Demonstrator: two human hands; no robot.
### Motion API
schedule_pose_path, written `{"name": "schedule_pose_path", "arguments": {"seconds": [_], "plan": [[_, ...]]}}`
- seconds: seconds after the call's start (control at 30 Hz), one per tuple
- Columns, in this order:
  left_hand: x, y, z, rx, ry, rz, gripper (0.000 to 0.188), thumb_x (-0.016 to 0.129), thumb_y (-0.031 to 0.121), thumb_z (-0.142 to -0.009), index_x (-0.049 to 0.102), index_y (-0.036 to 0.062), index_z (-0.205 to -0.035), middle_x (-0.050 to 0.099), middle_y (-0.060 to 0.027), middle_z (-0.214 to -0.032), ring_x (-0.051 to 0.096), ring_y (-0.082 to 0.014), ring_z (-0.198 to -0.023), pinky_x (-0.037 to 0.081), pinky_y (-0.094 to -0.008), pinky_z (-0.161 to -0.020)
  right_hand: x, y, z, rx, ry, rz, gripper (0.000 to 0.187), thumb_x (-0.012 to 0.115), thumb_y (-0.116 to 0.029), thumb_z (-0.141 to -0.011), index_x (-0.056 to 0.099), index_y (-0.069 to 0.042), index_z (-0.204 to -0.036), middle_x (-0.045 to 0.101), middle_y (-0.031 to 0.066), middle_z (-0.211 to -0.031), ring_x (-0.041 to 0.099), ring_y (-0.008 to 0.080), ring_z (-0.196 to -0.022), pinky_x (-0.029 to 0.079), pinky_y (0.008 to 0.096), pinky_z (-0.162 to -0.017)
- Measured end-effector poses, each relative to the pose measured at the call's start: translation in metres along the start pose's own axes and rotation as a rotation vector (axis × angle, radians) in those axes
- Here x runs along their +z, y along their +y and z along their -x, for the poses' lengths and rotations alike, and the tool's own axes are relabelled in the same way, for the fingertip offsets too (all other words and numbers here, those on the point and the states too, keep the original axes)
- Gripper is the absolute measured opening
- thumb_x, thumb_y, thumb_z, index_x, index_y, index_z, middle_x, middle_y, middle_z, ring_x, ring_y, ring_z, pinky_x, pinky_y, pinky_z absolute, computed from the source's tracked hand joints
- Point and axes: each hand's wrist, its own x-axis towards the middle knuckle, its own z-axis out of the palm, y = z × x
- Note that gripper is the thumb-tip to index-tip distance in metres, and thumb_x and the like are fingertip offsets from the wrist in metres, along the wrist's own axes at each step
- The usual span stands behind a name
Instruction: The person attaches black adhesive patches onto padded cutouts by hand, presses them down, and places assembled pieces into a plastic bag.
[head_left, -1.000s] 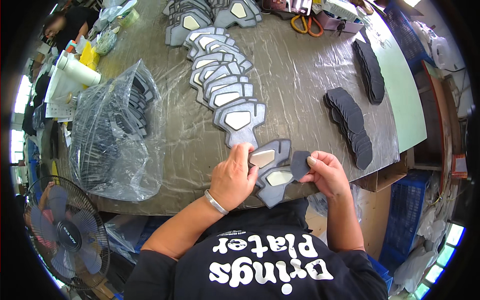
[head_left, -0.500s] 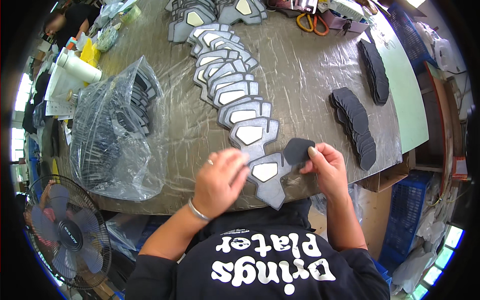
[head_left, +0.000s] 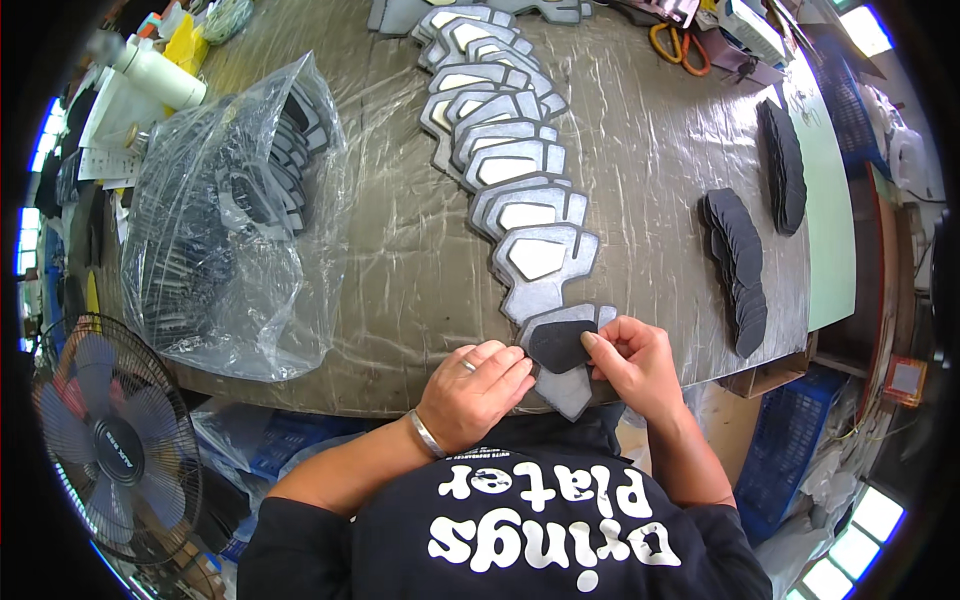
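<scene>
Both hands now press the dark oval patch [head_left: 556, 345] down into the nearest grey frame piece [head_left: 565, 375] at the bench [head_left: 400, 290] edge: the right hand [head_left: 632, 362] pinches its rim, where half a second ago it held the patch lifted; the left hand [head_left: 478, 388] lies flat just beside.

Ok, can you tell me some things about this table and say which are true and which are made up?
1. Both hands are on the dark oval piece. True: the left hand and right hand press it onto the nearest grey frame.
2. The frames lie in one overlapping row. True.
3. The plastic bag is on the person's right. False: it sits on the left, with dark pieces inside.
4. The fan stands on the table. False: it is below the table edge, at the person's left.
5. Stacks of dark ovals lie to the right. True.
</scene>
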Motion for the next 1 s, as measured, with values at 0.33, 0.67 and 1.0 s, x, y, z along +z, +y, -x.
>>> {"name": "schedule_pose_path", "arguments": {"seconds": [0.33,0.67,1.0], "plan": [[0.0009,-0.0011,0.0019,0.0,0.019,0.021,0.027,0.081,0.013,-0.074,0.07,0.0052,-0.097,0.066,-0.0055,-0.099,0.063,-0.0217,-0.094,0.05,-0.0342,-0.078,0.0058,0.0006,-0.0017,-0.008,0.059,0.049,0.02,0.07,-0.013,-0.091,0.063,0.001,-0.078,0.064,0.0014,-0.066,0.057,0.0041,-0.054,0.043,0.0185,-0.048],[0.0036,0.0004,0.0021,0.059,-0.078,-0.162,0.033,0.067,0.02,-0.086,0.069,0.0053,-0.115,0.063,-0.006,-0.126,0.057,-0.0216,-0.099,0.047,-0.0311,-0.077,0.0087,0.002,-0.0029,-0.022,0.092,0.049,0.021,0.072,-0.012,-0.088,0.065,0.003,-0.075,0.062,0.0007,-0.058,0.052,0.0022,-0.051,0.039,0.0205,-0.046],[0.0051,0.005,-0.0048,0.061,-0.203,-0.262,0.05,0.069,0.035,-0.084,0.063,0.0113,-0.128,0.055,-0.0011,-0.138,0.047,-0.0194,-0.103,0.041,-0.0316,-0.079,0.008,0.0038,-0.0046,-0.139,0.117,0.29,0.022,0.074,-0.012,-0.087,0.064,0.003,-0.076,0.063,0.0045,-0.06,0.057,0.0069,-0.048,0.043,0.0231,-0.045]]}}
